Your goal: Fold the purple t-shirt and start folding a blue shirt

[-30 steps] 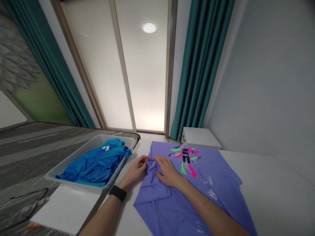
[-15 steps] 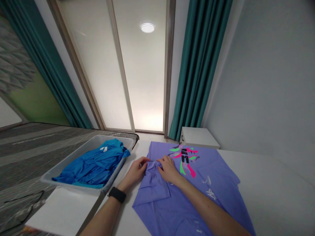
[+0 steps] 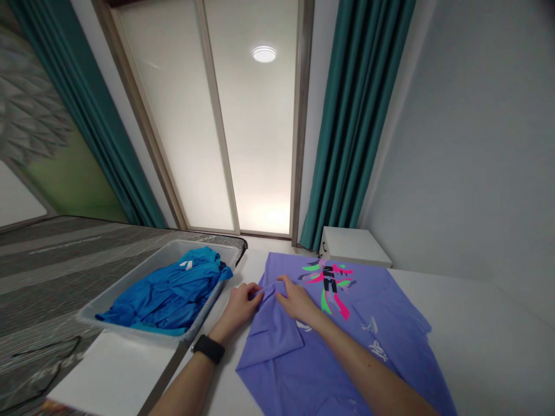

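Observation:
A purple T-shirt [image 3: 303, 364] with a pink, green and black print lies spread on a white table [image 3: 485, 341]. Its left part is folded inward over the body. My left hand [image 3: 241, 303], with a black watch on the wrist, pinches the fabric at the shirt's left edge. My right hand [image 3: 298, 299] grips the top edge of the folded part a little to the right, and the cloth between both hands is slightly raised. The shirt's near end runs out of view at the bottom.
Left of the shirt stands a translucent plastic bin [image 3: 87, 315] holding blue clothing [image 3: 173, 292]. A white cabinet [image 3: 355, 245] stands behind the table. Farther back are frosted sliding doors [image 3: 260, 144] and teal curtains [image 3: 359, 115].
The folded cloth between my hands is pulled tauter and smoother than before. Both hands keep their hold on the shirt. The view has shifted slightly.

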{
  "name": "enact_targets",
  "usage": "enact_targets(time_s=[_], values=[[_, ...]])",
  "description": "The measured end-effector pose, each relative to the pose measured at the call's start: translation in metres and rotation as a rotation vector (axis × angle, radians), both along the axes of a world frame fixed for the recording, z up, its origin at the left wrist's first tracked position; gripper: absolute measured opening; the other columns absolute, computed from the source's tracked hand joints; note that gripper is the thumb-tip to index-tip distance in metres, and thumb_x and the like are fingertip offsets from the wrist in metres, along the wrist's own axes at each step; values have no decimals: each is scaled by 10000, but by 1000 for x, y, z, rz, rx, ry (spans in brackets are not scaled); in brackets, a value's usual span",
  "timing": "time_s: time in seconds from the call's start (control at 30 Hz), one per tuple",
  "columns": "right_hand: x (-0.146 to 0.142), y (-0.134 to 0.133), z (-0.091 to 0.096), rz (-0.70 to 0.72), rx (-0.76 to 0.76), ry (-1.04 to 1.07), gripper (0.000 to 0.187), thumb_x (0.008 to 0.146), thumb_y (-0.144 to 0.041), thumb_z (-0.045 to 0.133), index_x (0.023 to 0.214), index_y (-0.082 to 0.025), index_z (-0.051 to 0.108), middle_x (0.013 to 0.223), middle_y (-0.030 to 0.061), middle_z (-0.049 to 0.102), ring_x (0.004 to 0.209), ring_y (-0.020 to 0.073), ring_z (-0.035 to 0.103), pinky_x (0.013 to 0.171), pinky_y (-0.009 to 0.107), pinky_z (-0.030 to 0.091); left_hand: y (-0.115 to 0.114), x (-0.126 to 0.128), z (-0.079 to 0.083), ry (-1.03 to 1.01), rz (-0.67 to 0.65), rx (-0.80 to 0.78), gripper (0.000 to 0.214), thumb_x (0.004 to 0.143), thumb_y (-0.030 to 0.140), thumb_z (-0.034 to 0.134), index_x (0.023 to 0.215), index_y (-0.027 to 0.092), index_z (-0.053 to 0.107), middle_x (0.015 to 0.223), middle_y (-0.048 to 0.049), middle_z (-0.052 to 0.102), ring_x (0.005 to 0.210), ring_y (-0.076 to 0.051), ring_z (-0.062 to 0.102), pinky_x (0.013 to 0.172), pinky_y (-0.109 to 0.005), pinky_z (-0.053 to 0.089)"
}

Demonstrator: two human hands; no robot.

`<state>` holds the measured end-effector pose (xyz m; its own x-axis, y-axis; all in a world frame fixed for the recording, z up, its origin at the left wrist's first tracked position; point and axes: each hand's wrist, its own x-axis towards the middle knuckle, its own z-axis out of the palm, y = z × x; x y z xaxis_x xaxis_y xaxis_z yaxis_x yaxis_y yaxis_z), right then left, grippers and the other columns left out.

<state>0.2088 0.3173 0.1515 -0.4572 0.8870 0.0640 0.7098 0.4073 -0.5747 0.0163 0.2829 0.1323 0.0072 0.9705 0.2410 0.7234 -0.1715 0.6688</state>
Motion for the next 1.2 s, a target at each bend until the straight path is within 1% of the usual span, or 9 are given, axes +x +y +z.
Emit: enact_targets(time_s=[0.1,0.27,0.43,0.57,0.7,0.83,0.97,1.1,1.2], values=[[2,-10,2,71,-20,-74,590,899,-194,512,1459,-123,341,1212,159,665,1126,267,621,956,357,417,1,0,0,48,25,-1,320,848,427,514,729,174,669,687,-29,646,674,-178,568,627,-265,377],[4,-8,11,46,-67,62,617,914,-148,432,1508,-134,267,1331,163,602,1198,232,590,997,348,424,-3,0,8,17,44,3,351,878,451,464,736,176,629,651,-19,626,632,-170,560,605,-259,369],[7,-4,6,37,-78,-27,636,894,-138,462,1505,-116,286,1383,177,560,1262,241,543,1024,353,412,-7,-6,15,100,4,-55,363,884,443,461,714,178,641,619,-19,630,588,-165,556,579,-255,341],[8,-7,0,68,-35,-128,575,903,-156,456,1471,-160,369,1334,152,606,1218,254,579,991,361,438,-7,-10,16,121,30,-69,395,918,406,384,742,171,648,610,-27,632,584,-168,567,583,-256,342],[9,-7,-2,56,6,-200,572,904,-157,444,1471,-195,379,1266,124,653,1136,252,631,937,342,467,-4,-11,15,130,48,-69,399,917,400,375,801,158,671,701,-50,673,645,-180,587,606,-262,355],[8,-5,1,75,70,-81,570,922,-175,427,1486,-208,351,1350,109,602,1197,228,591,977,326,443,-6,-9,16,179,42,-79,411,900,435,429,674,172,650,728,-44,663,716,-187,580,661,-270,364],[6,-6,8,58,133,-26,540,956,-205,383,1493,-236,335,1404,88,558,1234,219,562,993,330,436,-8,-11,17,361,76,-122,392,897,401,450,628,181,632,763,-35,643,757,-195,577,732,-301,359],[7,-12,13,5,54,-255,575,975,-343,391,1521,-191,292,1214,164,671,1095,308,647,884,407,490,-8,-16,15,418,125,-124,407,933,385,409,671,183,644,819,-62,646,831,-227,590,782,-343,348],[11,-16,18,77,-17,-353,611,954,-346,418,1529,-188,283,1144,181,699,1035,338,671,836,424,498,-7,-18,12,447,163,-116,408,947,389,407,694,181,651,858,-82,652,874,-241,597,794,-351,344]])
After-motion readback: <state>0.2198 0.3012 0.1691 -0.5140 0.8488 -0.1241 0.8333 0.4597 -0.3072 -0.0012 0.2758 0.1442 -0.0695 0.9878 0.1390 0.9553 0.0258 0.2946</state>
